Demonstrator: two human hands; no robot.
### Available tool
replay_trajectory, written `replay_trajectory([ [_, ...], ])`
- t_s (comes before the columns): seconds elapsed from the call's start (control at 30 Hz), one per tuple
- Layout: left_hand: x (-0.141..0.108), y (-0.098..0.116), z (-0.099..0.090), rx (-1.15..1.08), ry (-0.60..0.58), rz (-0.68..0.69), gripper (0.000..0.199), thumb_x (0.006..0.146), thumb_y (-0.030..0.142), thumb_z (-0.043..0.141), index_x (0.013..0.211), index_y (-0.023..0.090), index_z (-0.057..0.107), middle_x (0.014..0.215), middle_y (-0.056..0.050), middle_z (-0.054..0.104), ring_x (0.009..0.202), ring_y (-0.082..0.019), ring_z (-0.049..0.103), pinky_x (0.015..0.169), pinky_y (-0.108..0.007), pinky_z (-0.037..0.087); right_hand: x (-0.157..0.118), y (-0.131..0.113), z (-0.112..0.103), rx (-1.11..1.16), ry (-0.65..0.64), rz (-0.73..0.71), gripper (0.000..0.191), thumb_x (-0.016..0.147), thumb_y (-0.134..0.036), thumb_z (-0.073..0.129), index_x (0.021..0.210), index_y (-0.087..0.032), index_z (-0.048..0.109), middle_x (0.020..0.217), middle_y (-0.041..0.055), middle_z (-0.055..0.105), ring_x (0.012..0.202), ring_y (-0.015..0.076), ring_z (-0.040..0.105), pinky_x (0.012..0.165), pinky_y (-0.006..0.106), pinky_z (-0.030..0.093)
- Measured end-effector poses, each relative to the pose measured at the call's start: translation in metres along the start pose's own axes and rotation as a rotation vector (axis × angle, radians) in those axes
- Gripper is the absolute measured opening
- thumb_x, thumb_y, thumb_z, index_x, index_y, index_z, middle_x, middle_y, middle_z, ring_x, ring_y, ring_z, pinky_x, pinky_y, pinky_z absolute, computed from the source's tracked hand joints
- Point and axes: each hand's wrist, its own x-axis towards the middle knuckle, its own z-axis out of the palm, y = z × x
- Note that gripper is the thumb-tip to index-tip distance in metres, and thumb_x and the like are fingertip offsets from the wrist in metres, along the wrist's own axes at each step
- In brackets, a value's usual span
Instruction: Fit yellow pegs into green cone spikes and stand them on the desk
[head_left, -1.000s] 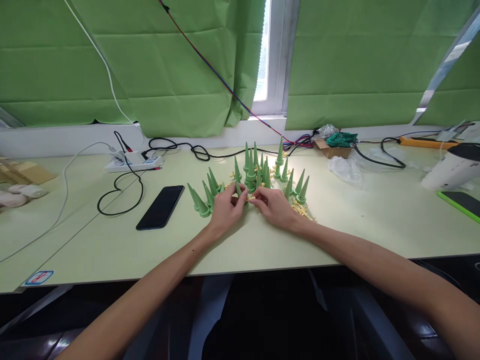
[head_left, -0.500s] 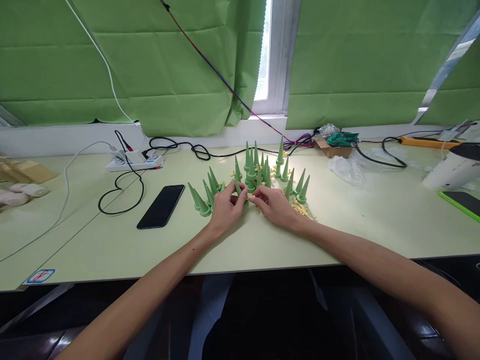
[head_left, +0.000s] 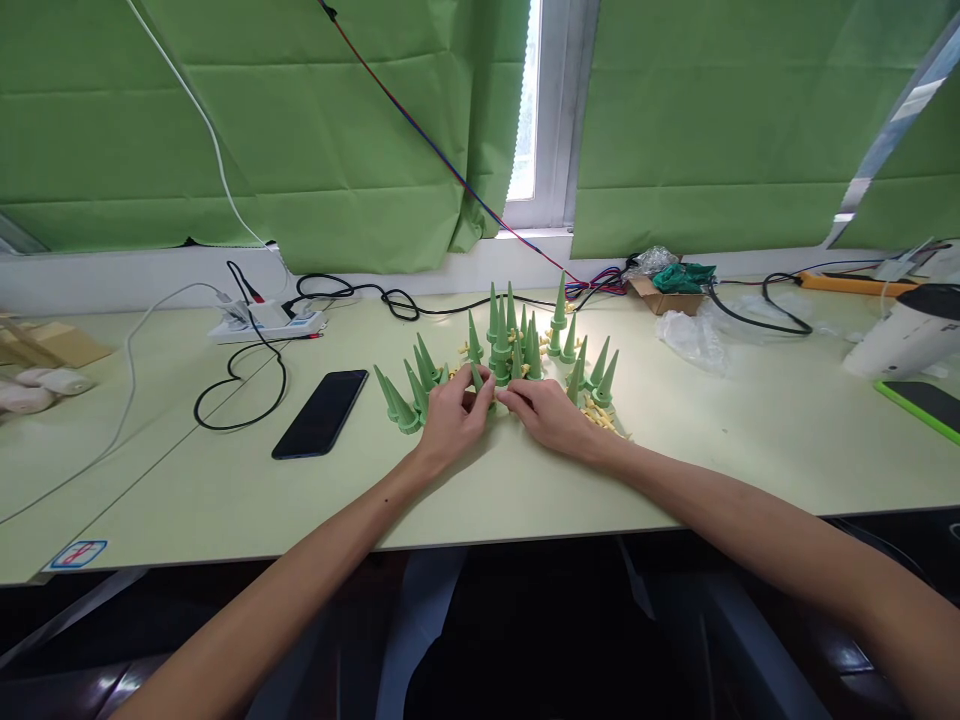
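Observation:
My left hand (head_left: 455, 410) is closed around a green cone (head_left: 478, 378), whose pointed tip rises above the fingers. Close on its right, my right hand (head_left: 551, 412) has thumb and forefinger pinched together by the cone's base; anything between those fingertips is too small to make out. Several more green cones (head_left: 501, 345) stand upright just behind both hands. Others lean in a group at the left (head_left: 405, 410), and a few stand on the right (head_left: 609, 380). Small pale yellow pieces (head_left: 604, 418) lie in a pile by my right wrist.
A black phone (head_left: 321, 413) lies left of my hands. Behind it are a white power strip (head_left: 270, 325) and looping black cables. A small cardboard box (head_left: 664, 298) and clear plastic bag (head_left: 694, 340) sit at the back right. A white cup (head_left: 900, 335) is at far right.
My right fingertips have shifted very slightly toward the cone in my left hand. Otherwise both hands keep their place, and the view has moved a little.

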Motion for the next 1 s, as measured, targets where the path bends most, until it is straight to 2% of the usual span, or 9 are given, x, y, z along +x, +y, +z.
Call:
replay_trajectory([
  [0.13, 0.001, 0.002, -0.001, -0.030, -0.014, -0.022, 0.022, 0.094, 0.040, 0.051, 0.090, 0.020, 0.055, 0.073, 0.002, 0.056, 0.045, -0.005, 0.038, 0.046, -0.023, 0.031, 0.000, -0.002, -0.001, 0.011, 0.034, 0.026, 0.037, 0.100, -0.032, 0.045, 0.065, -0.021, 0.042, 0.059, -0.0022, 0.050, 0.054, 0.0117, 0.041, 0.056, 0.028, 0.031],
  [0.27, 0.002, 0.005, -0.002, -0.089, -0.063, -0.029, 0.024, 0.092, 0.043, 0.055, 0.097, 0.019, 0.057, 0.082, -0.001, 0.062, 0.050, -0.007, 0.048, 0.048, -0.022, 0.036, 0.001, -0.001, -0.001, 0.035, 0.102, 0.074, 0.035, 0.102, -0.033, 0.041, 0.070, -0.020, 0.048, 0.063, -0.0007, 0.054, 0.057, 0.0130, 0.046, 0.058, 0.028, 0.034],
  [0.33, 0.002, 0.006, -0.003, -0.085, -0.114, -0.022, 0.026, 0.090, 0.043, 0.058, 0.102, 0.019, 0.058, 0.073, 0.001, 0.059, 0.049, -0.009, 0.049, 0.047, -0.022, 0.037, 0.001, -0.002, -0.002, 0.060, 0.141, 0.097, 0.038, 0.102, -0.037, 0.039, 0.068, -0.021, 0.046, 0.064, -0.0002, 0.055, 0.058, 0.0134, 0.047, 0.059, 0.028, 0.035],
  [0.43, 0.002, 0.006, -0.003, -0.045, -0.156, -0.004, 0.026, 0.089, 0.041, 0.059, 0.103, 0.019, 0.060, 0.054, 0.006, 0.046, 0.043, -0.009, 0.041, 0.044, -0.022, 0.032, 0.001, -0.006, -0.003, 0.114, 0.155, 0.137, 0.042, 0.102, -0.042, 0.037, 0.065, -0.022, 0.041, 0.060, -0.0002, 0.053, 0.059, 0.0144, 0.048, 0.059, 0.028, 0.037],
  [0.53, 0.002, 0.005, -0.003, -0.069, -0.156, -0.031, 0.025, 0.090, 0.043, 0.058, 0.097, 0.020, 0.061, 0.052, 0.006, 0.044, 0.041, -0.008, 0.036, 0.041, -0.022, 0.027, 0.000, -0.010, -0.005, 0.160, 0.141, 0.173, 0.043, 0.102, -0.045, 0.037, 0.065, -0.022, 0.042, 0.056, -0.0008, 0.051, 0.057, 0.0148, 0.049, 0.058, 0.029, 0.038],
  [0.7, 0.006, 0.002, -0.003, -0.296, -0.221, -0.181, 0.029, 0.090, 0.047, 0.058, 0.093, 0.019, 0.062, 0.071, 0.000, 0.063, 0.040, -0.006, 0.040, 0.037, -0.022, 0.031, 0.001, -0.011, -0.006, 0.227, 0.073, 0.191, 0.049, 0.101, -0.049, 0.037, 0.060, -0.022, 0.038, 0.048, -0.0030, 0.042, 0.047, 0.0128, 0.045, 0.052, 0.028, 0.036],
  [0.87, 0.009, 0.003, -0.005, -0.474, -0.249, -0.384, 0.030, 0.086, 0.047, 0.065, 0.082, 0.018, 0.060, 0.058, 0.003, 0.055, 0.030, -0.004, 0.032, 0.027, -0.021, 0.024, 0.000, -0.012, -0.007, 0.308, 0.007, 0.190, 0.048, 0.100, -0.049, 0.038, 0.061, -0.022, 0.040, 0.045, -0.0048, 0.040, 0.043, 0.0118, 0.043, 0.050, 0.027, 0.037],
  [0.93, 0.010, 0.003, -0.005, -0.527, -0.258, -0.452, 0.029, 0.084, 0.046, 0.067, 0.080, 0.018, 0.060, 0.054, 0.005, 0.051, 0.028, -0.003, 0.027, 0.025, -0.020, 0.021, 0.000, -0.013, -0.007, 0.283, 0.008, 0.161, 0.046, 0.101, -0.046, 0.038, 0.063, -0.021, 0.044, 0.048, -0.0039, 0.044, 0.046, 0.0119, 0.045, 0.053, 0.027, 0.039],
  [1.0, 0.011, 0.003, -0.006, -0.572, -0.265, -0.517, 0.029, 0.084, 0.045, 0.068, 0.080, 0.018, 0.060, 0.057, 0.004, 0.055, 0.027, -0.002, 0.025, 0.025, -0.020, 0.018, 0.000, -0.013, -0.009, 0.234, 0.023, 0.120, 0.041, 0.101, -0.040, 0.040, 0.066, -0.020, 0.049, 0.055, -0.0020, 0.052, 0.051, 0.0120, 0.047, 0.056, 0.027, 0.040],
])
